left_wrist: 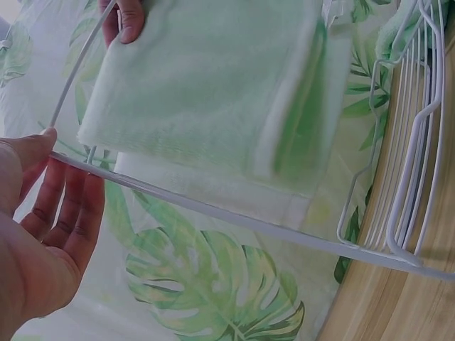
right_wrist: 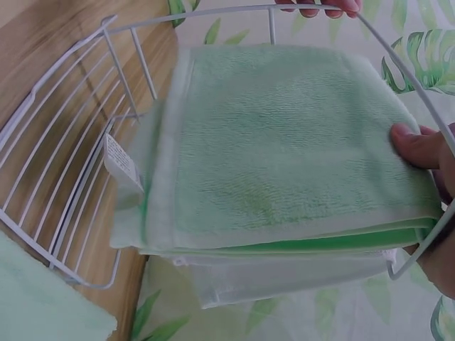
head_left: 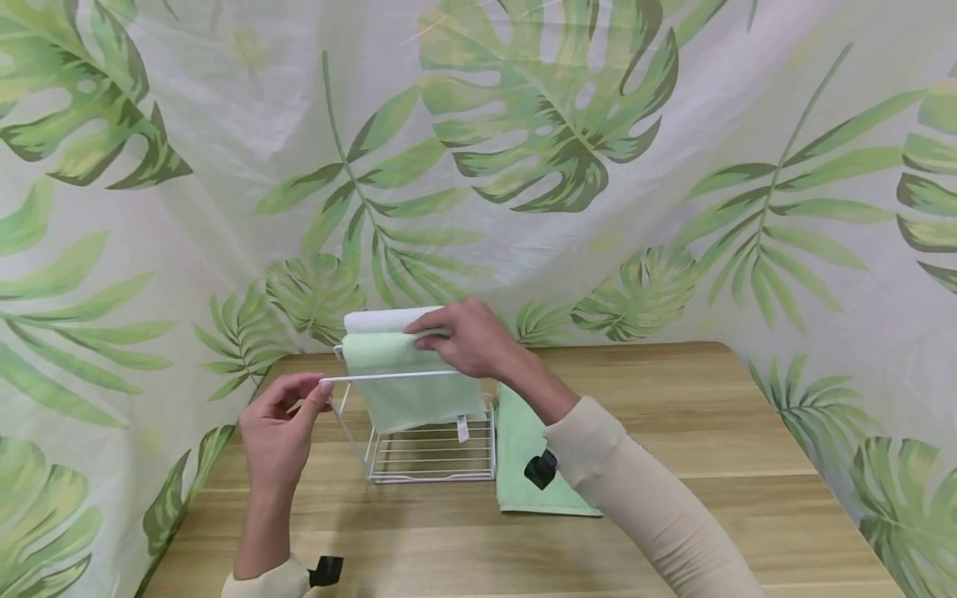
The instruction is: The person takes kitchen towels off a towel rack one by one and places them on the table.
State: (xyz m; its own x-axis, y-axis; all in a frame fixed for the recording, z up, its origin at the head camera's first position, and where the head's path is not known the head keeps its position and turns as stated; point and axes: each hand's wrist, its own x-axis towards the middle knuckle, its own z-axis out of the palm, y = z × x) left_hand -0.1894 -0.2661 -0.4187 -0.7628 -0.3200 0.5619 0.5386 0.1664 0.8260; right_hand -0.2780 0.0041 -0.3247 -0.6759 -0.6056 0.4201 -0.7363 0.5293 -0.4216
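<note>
A white wire rack (head_left: 434, 479) stands on the table. My left hand (head_left: 277, 423) pinches its top front corner between thumb and fingers; in the left wrist view the fingertips (left_wrist: 92, 192) lie along the rail. A light green towel (head_left: 411, 399) hangs folded in the upper part of the rack, a small white label (head_left: 462, 428) at its lower edge. My right hand (head_left: 478, 336) pinches the upper right of this towel, its thumb (right_wrist: 419, 148) on the terry face in the right wrist view. Just behind is a white towel (head_left: 389, 321), partly covered by the green one.
Another light green towel (head_left: 519, 473) lies flat on the wooden table (head_left: 673, 498), right beside the rack and partly under my right forearm. A leaf-patterned cloth (head_left: 523, 249) hangs behind the table and down its sides.
</note>
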